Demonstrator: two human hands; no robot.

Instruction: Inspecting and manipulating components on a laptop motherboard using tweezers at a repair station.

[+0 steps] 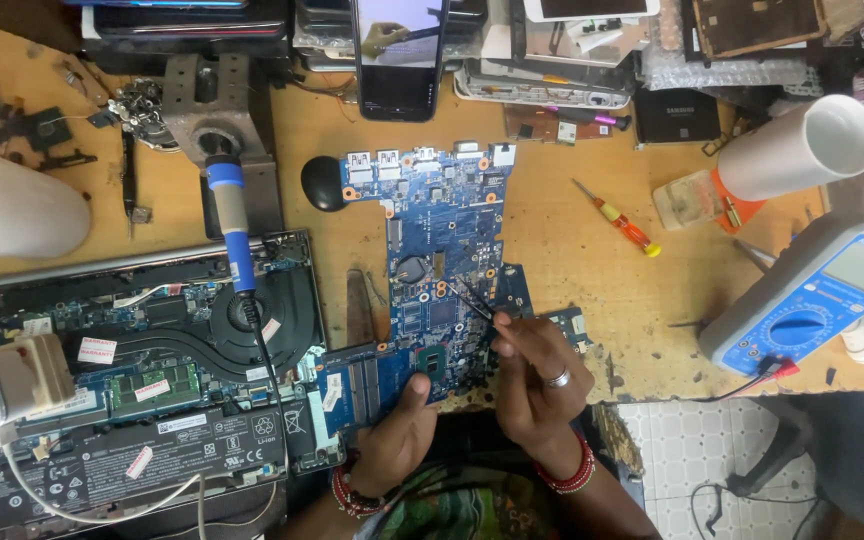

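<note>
Pinching a pair of thin black tweezers [470, 298], the right hand [535, 378] is closed w/ fingers bunched round the grip, ring on one finger, red bangles at the wrist; tweezer tips point up-left and sit on the blue motherboard [439, 235], just right of the round coin cell [411, 268]. Left hand [399, 432] rests at the board's near edge, fingers curled under, thumb up and touching the board beside the dark processor chip [430, 360]; can't tell if it grips the edge or only steadies it. Board lies flat, mid-bench, on the wooden table [572, 250]. L of it: opened laptop chassis [152, 370] w/ fan and battery, blue-handled soldering iron [230, 225] lying across it. R side: red/yellow screwdriver [616, 218], and blue multimeter [812, 295] near the table edge. Phone [399, 55] at top, beyond the board.
</note>
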